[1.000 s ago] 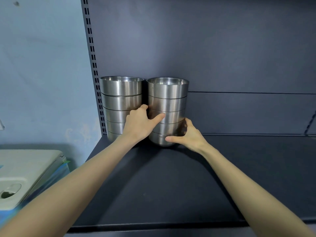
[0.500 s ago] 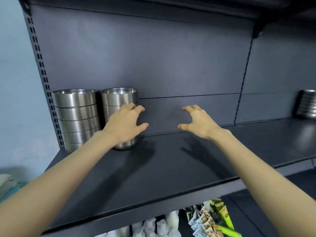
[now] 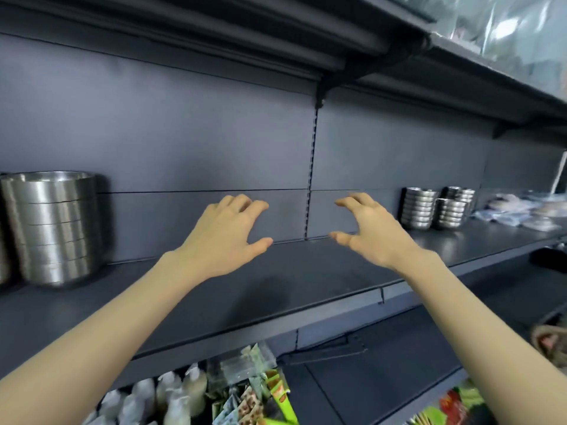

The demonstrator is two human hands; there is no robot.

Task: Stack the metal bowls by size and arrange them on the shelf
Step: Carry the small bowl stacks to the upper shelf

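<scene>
A tall stack of large metal bowls (image 3: pixel 50 228) stands at the far left of the dark shelf (image 3: pixel 276 289), with the edge of a second stack cut off by the frame beside it. Far right on the same shelf stand three stacks of smaller metal bowls (image 3: pixel 435 208). My left hand (image 3: pixel 227 237) and my right hand (image 3: pixel 371 228) hover above the middle of the shelf, fingers spread and loosely bent, holding nothing. Both hands are well apart from every stack.
An upper shelf (image 3: pixel 368 41) overhangs the hands. Clear plastic packets (image 3: pixel 521 210) lie past the small bowls at the far right. Below the shelf edge sit bottles (image 3: pixel 171 397) and colourful snack packets (image 3: pixel 264 397). A slotted upright (image 3: pixel 311 167) divides the back panel.
Both hands let go of the right-hand large stack and swung rightwards along the shelf. The view turned right, bringing the small bowl stacks into sight.
</scene>
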